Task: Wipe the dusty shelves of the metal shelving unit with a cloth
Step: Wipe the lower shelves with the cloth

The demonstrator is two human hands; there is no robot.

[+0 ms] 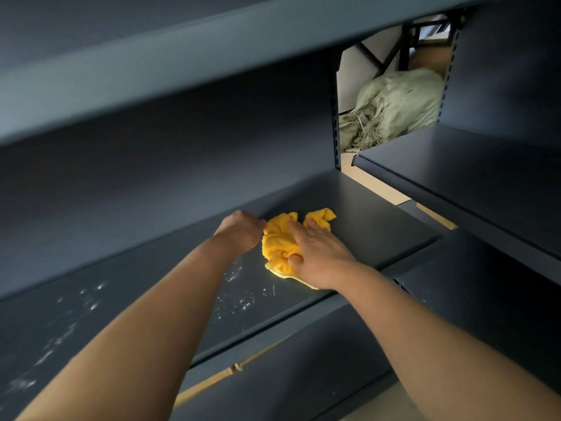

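A crumpled yellow cloth (280,241) lies on the dark metal shelf (358,226) in front of me. My right hand (318,253) presses flat on top of the cloth, thumb tucked into its folds. My left hand (241,229) rests on the shelf at the cloth's left edge, fingers curled down and touching the fabric; whether it grips the cloth is hidden. White dust specks (239,299) cover the shelf nearer to me and to the left, between and beside my forearms.
Another shelf (151,77) hangs close overhead. A neighbouring shelving unit (470,174) stands to the right, past a slotted upright (335,123). Through the gap lie green woven sacks (394,104) on a tan floor. A lower shelf (303,369) juts out beneath.
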